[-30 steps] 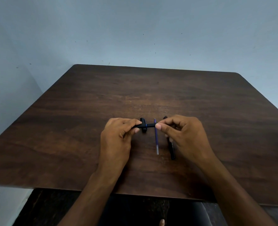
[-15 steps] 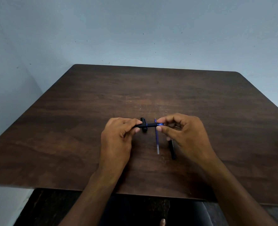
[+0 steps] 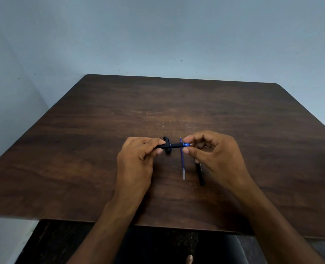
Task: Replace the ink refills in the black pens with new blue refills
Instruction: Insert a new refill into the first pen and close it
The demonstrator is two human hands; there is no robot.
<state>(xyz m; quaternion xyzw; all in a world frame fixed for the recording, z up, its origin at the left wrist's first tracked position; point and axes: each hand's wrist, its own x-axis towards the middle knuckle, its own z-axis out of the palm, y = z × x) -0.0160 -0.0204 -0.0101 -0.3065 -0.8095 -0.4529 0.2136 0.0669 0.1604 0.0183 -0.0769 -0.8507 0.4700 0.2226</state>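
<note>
The left hand [image 3: 136,159] grips the black pen [image 3: 172,145] by its barrel, holding it level just above the middle of the counter [image 3: 81,149], and a black cap [image 3: 167,148] lies on the wood right behind it. A blue tip [image 3: 186,144] now shows at the pen's right end, where a second ago fingers covered it: the new refill looks seated in the barrel. A spare refill [image 3: 182,162] lies below, pointing toward the near edge. The right hand [image 3: 215,157] has loosened; its fingers are curled just around the tip, barely touching if at all, and whether they pinch it cannot be told. Beneath its palm lies a second pen [image 3: 200,174]. This one likely needs only capping.
</note>
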